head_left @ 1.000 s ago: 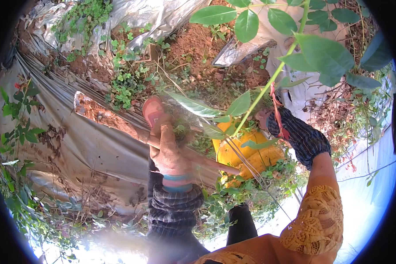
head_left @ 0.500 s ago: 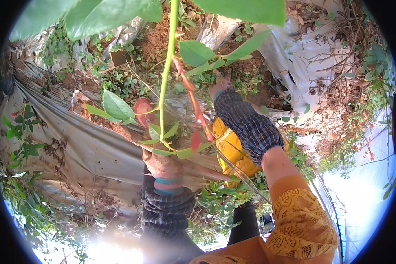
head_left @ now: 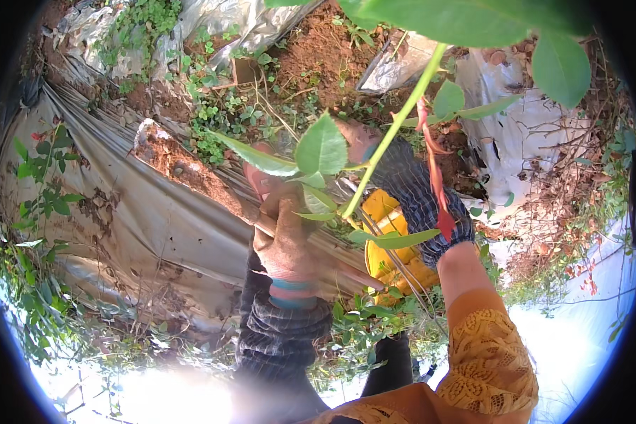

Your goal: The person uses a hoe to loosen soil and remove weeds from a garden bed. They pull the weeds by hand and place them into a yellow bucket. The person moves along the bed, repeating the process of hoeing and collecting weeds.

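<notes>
My left hand (head_left: 286, 244), in a brown work glove with a striped cuff, is wrapped round the wooden handle of a digging tool. Its long rusty blade (head_left: 191, 173) is caked with red soil and points to the far left; the handle (head_left: 353, 274) runs out below my wrist to the right. My right hand (head_left: 360, 136), also gloved, reaches down to the soil among low weeds. A leaf and blur hide most of its fingers. A thorny green stem (head_left: 396, 127) with leaves hangs close in front of both hands.
A yellow thing (head_left: 385, 258) of unclear kind lies beneath my right forearm. Grey plastic sheeting (head_left: 141, 219) covers the ground at left, with torn whitish sheeting (head_left: 502, 127) at far right. A reddish shoot (head_left: 434, 169) hangs at right; dry twigs and leafy plants (head_left: 46, 191) line the edges.
The green stem and reddish shoot have shifted right across the view, and the ground has shifted somewhat right too. My left hand keeps its hold on the tool; my right hand stays low by the soil.
</notes>
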A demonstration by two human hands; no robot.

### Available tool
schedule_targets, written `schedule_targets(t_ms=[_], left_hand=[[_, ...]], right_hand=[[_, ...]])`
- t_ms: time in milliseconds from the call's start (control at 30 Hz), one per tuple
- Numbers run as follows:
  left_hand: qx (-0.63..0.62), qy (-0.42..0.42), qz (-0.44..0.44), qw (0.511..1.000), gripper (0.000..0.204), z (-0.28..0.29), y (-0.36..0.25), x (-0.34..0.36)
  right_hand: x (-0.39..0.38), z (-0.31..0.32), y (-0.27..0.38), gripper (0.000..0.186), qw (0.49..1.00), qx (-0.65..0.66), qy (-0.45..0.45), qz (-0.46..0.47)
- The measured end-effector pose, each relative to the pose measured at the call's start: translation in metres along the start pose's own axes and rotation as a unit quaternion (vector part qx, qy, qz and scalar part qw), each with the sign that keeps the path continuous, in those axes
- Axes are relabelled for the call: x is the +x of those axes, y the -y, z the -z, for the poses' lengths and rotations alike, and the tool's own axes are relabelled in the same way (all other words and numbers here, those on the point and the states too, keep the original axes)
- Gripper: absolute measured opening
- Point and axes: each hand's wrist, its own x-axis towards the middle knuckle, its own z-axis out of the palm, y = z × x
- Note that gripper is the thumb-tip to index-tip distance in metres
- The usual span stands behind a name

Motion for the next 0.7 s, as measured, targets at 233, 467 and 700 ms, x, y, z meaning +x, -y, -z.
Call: schedule_targets(t_ms=[233,467,700], left_hand=[[-0.008,-0.018,0.020,1.000,0.027,-0.016,-0.021,-0.003],[0.034,-0.027,0.049,0.998,0.025,-0.006,-0.027,0.009],[0.005,-0.060,0.059,0.996,0.027,-0.006,-0.042,0.014]], right_hand=[[-0.039,0.042,0.002,0.055,0.989,-0.144,0.020,0.023],[-0.074,0.054,0.006,0.043,0.972,-0.227,-0.025,0.056],[-0.063,0.076,0.045,0.034,0.920,-0.330,-0.116,0.174]])
